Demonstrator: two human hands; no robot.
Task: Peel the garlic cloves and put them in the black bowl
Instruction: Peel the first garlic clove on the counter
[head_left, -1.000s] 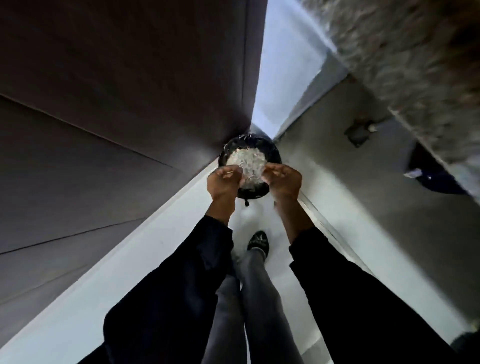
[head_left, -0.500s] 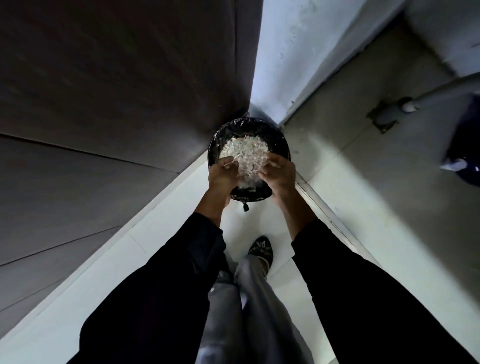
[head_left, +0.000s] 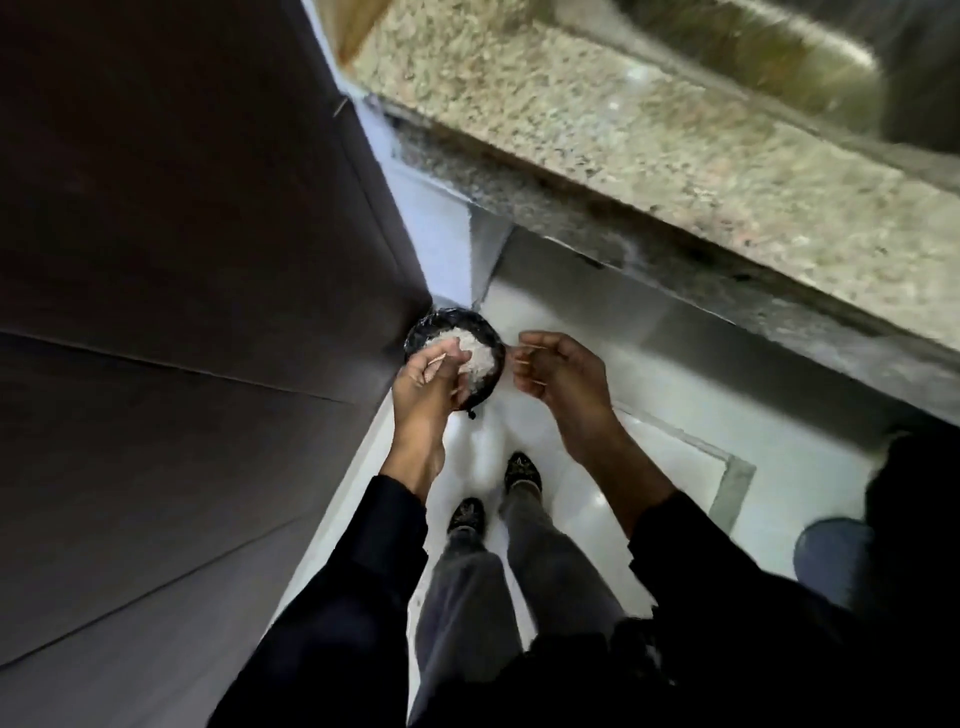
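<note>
Right hand (head_left: 558, 371) now off bin (head_left: 485, 332)

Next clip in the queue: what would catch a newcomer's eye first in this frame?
First, the round black container on the floor in the corner beside the dark cabinet, holding a pale heap of papery scraps. Just above it hang the left hand, over the container's near edge, and the right hand, off to its right, both with fingers loosely curled. A speckled granite counter fills the upper right.
</note>
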